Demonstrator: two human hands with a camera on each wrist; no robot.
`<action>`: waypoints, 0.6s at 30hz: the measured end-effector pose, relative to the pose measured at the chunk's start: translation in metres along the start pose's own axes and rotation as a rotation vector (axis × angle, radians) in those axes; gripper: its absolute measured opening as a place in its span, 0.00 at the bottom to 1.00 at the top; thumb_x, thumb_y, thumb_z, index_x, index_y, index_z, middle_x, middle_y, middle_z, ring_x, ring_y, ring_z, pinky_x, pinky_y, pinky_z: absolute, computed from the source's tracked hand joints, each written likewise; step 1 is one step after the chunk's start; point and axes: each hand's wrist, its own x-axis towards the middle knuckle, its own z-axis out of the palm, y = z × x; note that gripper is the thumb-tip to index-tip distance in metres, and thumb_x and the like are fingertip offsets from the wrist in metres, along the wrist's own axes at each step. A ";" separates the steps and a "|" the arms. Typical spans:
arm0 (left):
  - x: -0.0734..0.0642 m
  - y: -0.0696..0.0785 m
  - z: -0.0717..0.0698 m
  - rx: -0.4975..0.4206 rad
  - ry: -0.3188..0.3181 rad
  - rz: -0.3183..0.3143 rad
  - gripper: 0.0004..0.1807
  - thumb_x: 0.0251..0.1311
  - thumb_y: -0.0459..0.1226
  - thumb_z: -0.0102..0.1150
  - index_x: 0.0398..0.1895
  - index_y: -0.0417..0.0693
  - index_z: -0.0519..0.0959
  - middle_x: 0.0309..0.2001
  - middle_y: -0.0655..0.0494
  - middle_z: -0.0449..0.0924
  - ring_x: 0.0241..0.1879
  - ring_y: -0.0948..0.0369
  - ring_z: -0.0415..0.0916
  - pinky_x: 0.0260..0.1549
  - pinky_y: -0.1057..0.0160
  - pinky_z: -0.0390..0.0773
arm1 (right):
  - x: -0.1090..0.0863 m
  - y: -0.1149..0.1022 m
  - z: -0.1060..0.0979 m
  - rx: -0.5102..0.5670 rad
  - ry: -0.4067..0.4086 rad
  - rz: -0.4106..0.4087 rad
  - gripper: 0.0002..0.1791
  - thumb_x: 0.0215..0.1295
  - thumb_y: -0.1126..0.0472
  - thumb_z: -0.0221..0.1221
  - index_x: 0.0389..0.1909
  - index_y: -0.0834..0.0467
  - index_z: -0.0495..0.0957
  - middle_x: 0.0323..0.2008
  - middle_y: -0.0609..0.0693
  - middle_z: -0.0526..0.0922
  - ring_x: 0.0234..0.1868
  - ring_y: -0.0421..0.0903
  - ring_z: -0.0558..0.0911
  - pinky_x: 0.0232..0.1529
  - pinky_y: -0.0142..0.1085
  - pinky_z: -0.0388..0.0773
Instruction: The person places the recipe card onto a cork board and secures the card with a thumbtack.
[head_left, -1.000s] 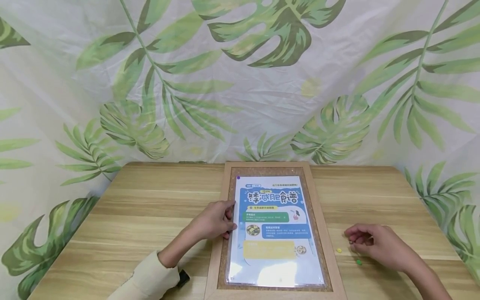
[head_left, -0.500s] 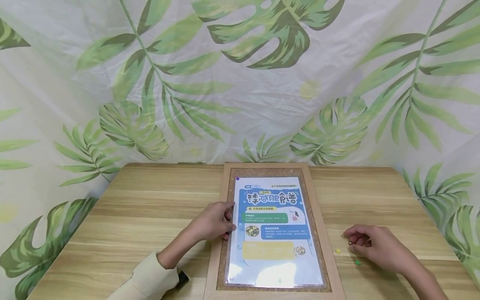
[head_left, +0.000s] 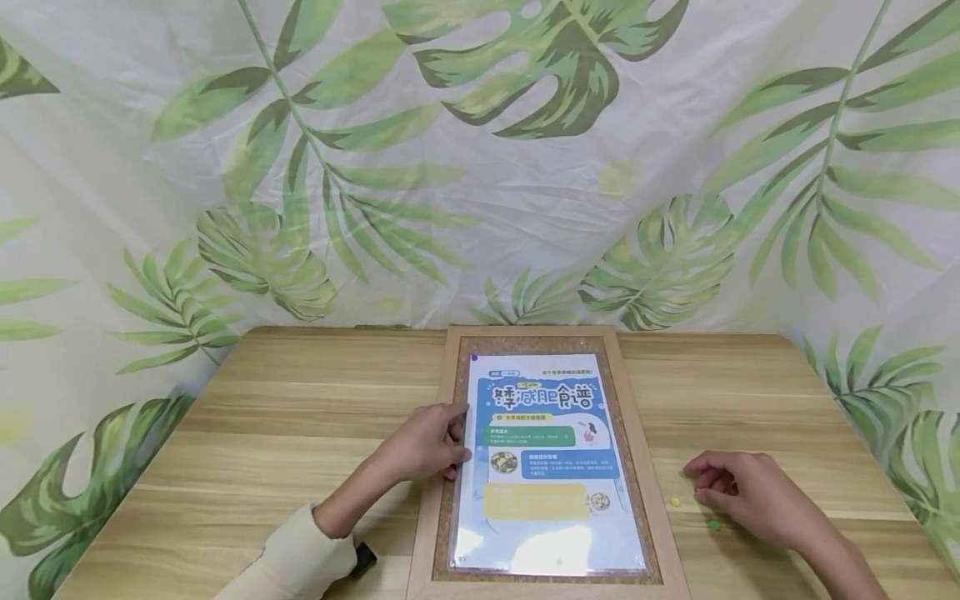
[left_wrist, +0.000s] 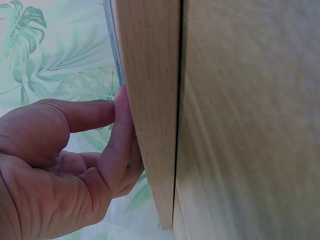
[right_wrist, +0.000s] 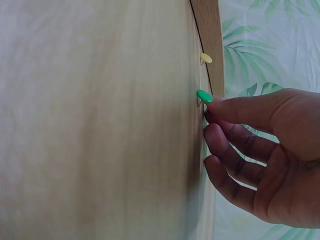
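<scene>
A printed, glossy poster (head_left: 551,533) lies on a cork board with a wooden frame (head_left: 424,533). A purple thumbtack (head_left: 474,357) sits at its top-left corner. My left hand (head_left: 420,442) reaches over the frame, index fingertip and thumb tip resting along the poster's left edge. Right of the frame, a yellow thumbtack (head_left: 675,502) and a green thumbtack (right_wrist: 204,96) lie on the table. Close beside them is my right hand (head_left: 757,496), fingers bent and thumb near the index finger. I cannot tell whether its fingertips pinch anything. In the right wrist view, the thumb tip overlaps the green thumbtack's edge.
The board stands on a wood-grain table (head_left: 300,383), its far end near a leaf-printed cloth (head_left: 525,208) hanging behind. A small black object (head_left: 364,560) shows at the left sleeve (head_left: 300,550).
The hands hold nearly the same places, the left along the poster's edge. The right hand has shifted very slightly left. A tiny speck seen at its fingertips earlier no longer shows clearly.
</scene>
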 end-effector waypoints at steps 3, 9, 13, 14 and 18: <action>0.000 0.000 0.000 0.003 0.000 0.003 0.38 0.64 0.22 0.70 0.77 0.30 0.68 0.36 0.46 0.74 0.23 0.59 0.80 0.21 0.64 0.87 | 0.000 0.000 0.000 -0.001 0.000 -0.002 0.10 0.64 0.67 0.73 0.45 0.56 0.88 0.32 0.38 0.84 0.32 0.26 0.76 0.32 0.27 0.81; 0.001 -0.001 0.000 0.004 -0.003 0.002 0.37 0.64 0.23 0.69 0.76 0.30 0.68 0.36 0.46 0.74 0.23 0.59 0.80 0.21 0.64 0.87 | 0.001 -0.001 -0.001 -0.006 -0.006 -0.002 0.09 0.65 0.68 0.72 0.44 0.55 0.88 0.32 0.38 0.84 0.32 0.26 0.77 0.31 0.27 0.81; 0.001 -0.001 0.000 -0.001 -0.005 0.003 0.38 0.64 0.22 0.69 0.77 0.29 0.67 0.36 0.46 0.74 0.23 0.59 0.80 0.20 0.64 0.87 | 0.003 -0.004 -0.004 0.007 -0.014 0.007 0.09 0.66 0.67 0.72 0.45 0.56 0.88 0.33 0.39 0.85 0.33 0.27 0.78 0.32 0.27 0.82; 0.001 -0.001 0.000 -0.002 -0.005 0.004 0.38 0.64 0.22 0.69 0.77 0.28 0.66 0.36 0.46 0.74 0.23 0.59 0.80 0.20 0.64 0.87 | 0.004 -0.004 -0.005 0.013 -0.015 0.012 0.09 0.66 0.67 0.71 0.45 0.57 0.88 0.33 0.39 0.85 0.33 0.27 0.78 0.32 0.27 0.82; 0.001 -0.001 -0.001 -0.006 -0.005 -0.001 0.39 0.64 0.22 0.68 0.78 0.28 0.66 0.36 0.46 0.75 0.23 0.59 0.80 0.20 0.64 0.87 | 0.008 -0.009 -0.007 0.023 -0.005 0.018 0.09 0.66 0.67 0.72 0.46 0.57 0.88 0.33 0.40 0.85 0.33 0.28 0.78 0.33 0.27 0.82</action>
